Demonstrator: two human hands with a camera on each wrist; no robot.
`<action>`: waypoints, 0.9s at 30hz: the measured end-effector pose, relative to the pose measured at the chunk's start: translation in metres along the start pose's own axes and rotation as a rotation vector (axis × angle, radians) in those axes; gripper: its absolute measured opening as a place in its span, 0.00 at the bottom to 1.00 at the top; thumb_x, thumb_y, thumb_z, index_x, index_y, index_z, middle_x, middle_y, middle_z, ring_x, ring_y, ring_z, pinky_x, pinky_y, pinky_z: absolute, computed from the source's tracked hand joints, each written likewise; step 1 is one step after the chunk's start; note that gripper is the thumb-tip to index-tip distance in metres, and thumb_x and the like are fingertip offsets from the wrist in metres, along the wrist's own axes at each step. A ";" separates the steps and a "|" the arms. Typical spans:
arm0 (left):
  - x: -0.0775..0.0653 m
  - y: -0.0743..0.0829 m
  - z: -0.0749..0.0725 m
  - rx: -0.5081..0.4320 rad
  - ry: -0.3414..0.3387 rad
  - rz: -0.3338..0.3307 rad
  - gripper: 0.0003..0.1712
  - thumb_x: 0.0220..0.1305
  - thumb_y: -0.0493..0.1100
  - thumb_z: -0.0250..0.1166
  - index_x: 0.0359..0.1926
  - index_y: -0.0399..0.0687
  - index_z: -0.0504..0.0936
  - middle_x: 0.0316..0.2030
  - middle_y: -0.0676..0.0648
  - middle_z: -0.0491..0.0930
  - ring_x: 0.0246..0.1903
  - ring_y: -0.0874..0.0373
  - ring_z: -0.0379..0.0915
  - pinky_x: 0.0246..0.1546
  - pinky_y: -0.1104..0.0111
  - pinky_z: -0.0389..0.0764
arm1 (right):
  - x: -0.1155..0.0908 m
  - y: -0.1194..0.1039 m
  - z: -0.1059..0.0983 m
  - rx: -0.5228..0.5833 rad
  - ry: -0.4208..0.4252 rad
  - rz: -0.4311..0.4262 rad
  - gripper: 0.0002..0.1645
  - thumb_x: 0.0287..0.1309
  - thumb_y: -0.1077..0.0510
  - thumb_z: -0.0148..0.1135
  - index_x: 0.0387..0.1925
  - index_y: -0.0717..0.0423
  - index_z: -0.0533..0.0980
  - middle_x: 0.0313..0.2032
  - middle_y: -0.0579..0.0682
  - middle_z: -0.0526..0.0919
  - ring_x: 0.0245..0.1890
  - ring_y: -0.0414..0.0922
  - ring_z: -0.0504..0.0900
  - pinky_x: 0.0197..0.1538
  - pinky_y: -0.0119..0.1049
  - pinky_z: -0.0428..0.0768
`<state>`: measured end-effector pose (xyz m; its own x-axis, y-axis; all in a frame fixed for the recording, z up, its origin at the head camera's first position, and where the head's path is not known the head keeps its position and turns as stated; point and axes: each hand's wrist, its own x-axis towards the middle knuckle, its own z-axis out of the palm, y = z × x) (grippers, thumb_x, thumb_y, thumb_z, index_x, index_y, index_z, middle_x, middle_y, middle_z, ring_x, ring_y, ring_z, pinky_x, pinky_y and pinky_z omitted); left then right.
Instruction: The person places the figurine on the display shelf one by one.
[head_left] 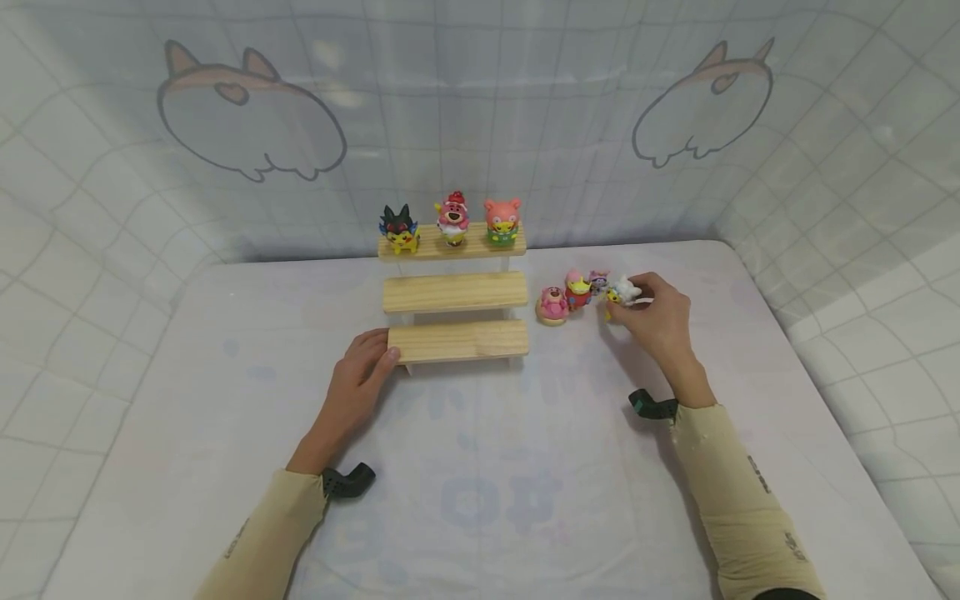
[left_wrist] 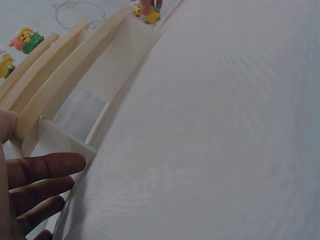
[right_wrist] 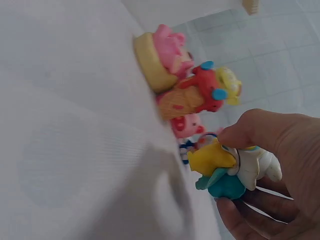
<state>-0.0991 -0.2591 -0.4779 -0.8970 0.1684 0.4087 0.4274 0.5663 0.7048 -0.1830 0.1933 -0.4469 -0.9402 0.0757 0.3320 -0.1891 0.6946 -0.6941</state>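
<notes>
White figure [head_left: 623, 291], one, at the desk's [head_left: 480, 450] two o'clock, pinched in the right hand [head_left: 662, 321]; rack [head_left: 455, 293] at nine o'clock from that hand, long axis pointing toward it; left hand [head_left: 355, 381], fingers relaxed, touching the rack's eight-o'clock corner.

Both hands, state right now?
Left hand: open, touching the left end of the lowest wooden step.
Right hand: closed, holding the white-and-yellow figurine.

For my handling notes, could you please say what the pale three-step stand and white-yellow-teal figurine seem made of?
Pale three-step stand: probably matte wood; its boards show streaky grain.
White-yellow-teal figurine: likely smooth plastic, from its rounded, evenly coloured parts.
</notes>
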 end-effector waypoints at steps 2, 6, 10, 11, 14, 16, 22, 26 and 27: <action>0.000 0.001 0.000 0.000 0.000 -0.001 0.15 0.74 0.46 0.55 0.45 0.43 0.84 0.55 0.49 0.77 0.63 0.50 0.63 0.63 0.54 0.61 | 0.001 -0.001 -0.005 0.007 0.023 -0.016 0.26 0.47 0.56 0.76 0.48 0.60 0.77 0.40 0.57 0.84 0.35 0.51 0.85 0.38 0.44 0.82; 0.000 0.001 0.001 0.001 0.001 0.003 0.15 0.74 0.46 0.55 0.47 0.41 0.84 0.55 0.48 0.78 0.63 0.48 0.63 0.63 0.52 0.61 | 0.003 -0.006 -0.016 0.021 0.059 -0.055 0.26 0.47 0.54 0.76 0.47 0.60 0.77 0.40 0.56 0.84 0.37 0.49 0.85 0.40 0.44 0.83; 0.000 0.000 0.001 0.004 -0.001 0.006 0.15 0.74 0.45 0.55 0.48 0.41 0.83 0.55 0.47 0.78 0.63 0.48 0.63 0.63 0.53 0.61 | 0.004 -0.013 -0.023 0.028 0.086 -0.086 0.26 0.47 0.53 0.76 0.46 0.61 0.78 0.40 0.54 0.84 0.38 0.47 0.84 0.40 0.41 0.83; 0.000 0.000 0.001 0.004 -0.001 0.006 0.15 0.74 0.45 0.55 0.48 0.41 0.83 0.55 0.47 0.78 0.63 0.48 0.63 0.63 0.54 0.61 | 0.005 -0.014 -0.025 0.029 0.090 -0.091 0.26 0.48 0.53 0.76 0.46 0.60 0.78 0.40 0.53 0.84 0.38 0.47 0.84 0.40 0.39 0.83; -0.001 0.000 0.000 0.005 0.002 0.004 0.15 0.74 0.46 0.55 0.48 0.41 0.83 0.55 0.48 0.78 0.63 0.49 0.63 0.64 0.55 0.61 | 0.005 -0.020 -0.028 0.030 0.099 -0.108 0.25 0.48 0.53 0.75 0.46 0.61 0.78 0.40 0.53 0.84 0.37 0.48 0.84 0.39 0.29 0.81; -0.001 0.000 -0.001 0.001 0.005 0.006 0.15 0.74 0.45 0.55 0.48 0.41 0.83 0.55 0.47 0.78 0.63 0.49 0.63 0.63 0.55 0.61 | 0.005 -0.024 -0.030 0.032 0.101 -0.116 0.24 0.48 0.53 0.75 0.45 0.60 0.79 0.40 0.52 0.83 0.37 0.49 0.84 0.38 0.22 0.78; 0.000 0.001 -0.001 -0.009 0.007 0.016 0.14 0.73 0.44 0.55 0.46 0.40 0.84 0.55 0.45 0.78 0.62 0.47 0.63 0.63 0.52 0.61 | 0.000 -0.041 -0.032 0.043 0.074 -0.164 0.25 0.46 0.53 0.77 0.45 0.59 0.79 0.40 0.50 0.84 0.34 0.49 0.85 0.38 0.17 0.75; 0.000 0.002 -0.001 -0.010 0.009 0.021 0.14 0.73 0.44 0.56 0.45 0.40 0.84 0.54 0.45 0.78 0.62 0.47 0.64 0.63 0.52 0.61 | -0.006 -0.056 -0.031 0.061 0.032 -0.212 0.25 0.46 0.54 0.77 0.45 0.57 0.78 0.40 0.47 0.84 0.33 0.49 0.85 0.38 0.20 0.76; 0.000 0.002 -0.001 -0.008 0.008 0.023 0.14 0.73 0.44 0.56 0.45 0.40 0.84 0.54 0.45 0.78 0.62 0.47 0.64 0.63 0.52 0.62 | -0.007 -0.059 -0.031 0.071 0.023 -0.227 0.25 0.46 0.54 0.77 0.45 0.57 0.78 0.40 0.46 0.84 0.33 0.48 0.85 0.39 0.21 0.77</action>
<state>-0.0979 -0.2587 -0.4764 -0.8860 0.1744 0.4296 0.4488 0.5555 0.7000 -0.1566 0.1734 -0.3883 -0.8650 -0.0596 0.4982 -0.4147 0.6439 -0.6430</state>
